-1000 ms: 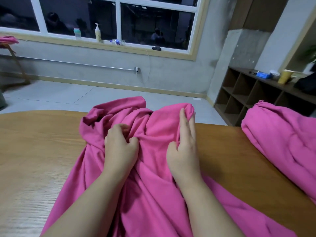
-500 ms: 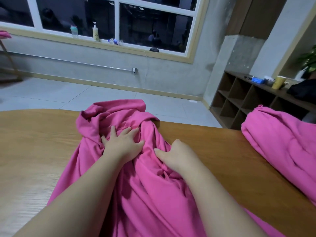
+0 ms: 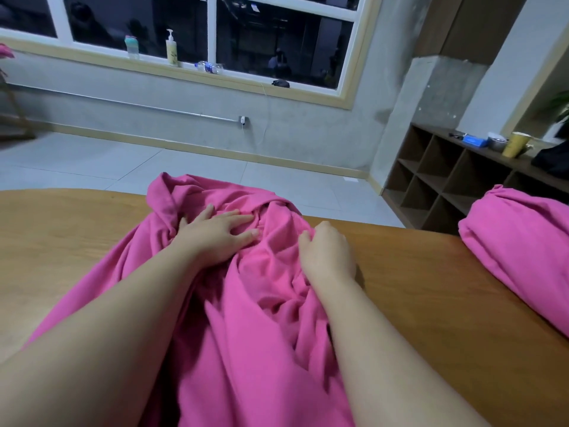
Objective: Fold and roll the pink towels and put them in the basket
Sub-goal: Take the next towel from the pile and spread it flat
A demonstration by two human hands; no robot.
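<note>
A pink towel (image 3: 264, 318) lies crumpled in the middle of the wooden bench (image 3: 77, 241), its far end bunched in thick folds near the bench's far edge and the rest running toward the person. The left hand (image 3: 215, 234) rests flat on the bunched part with its fingers spread and straight. The right hand (image 3: 328, 252) sits on the right edge of the towel with its fingers curled over the cloth, gripping a fold. A second pink towel (image 3: 520, 254) lies in a heap at the right end of the bench, well apart from the hands. Behind the bench stands a shelf (image 3: 437, 180) with open compartments, and a yellow cup (image 3: 514, 144) is on top. On the window sill (image 3: 234, 80) stands a pump bottle (image 3: 171, 49).
</note>
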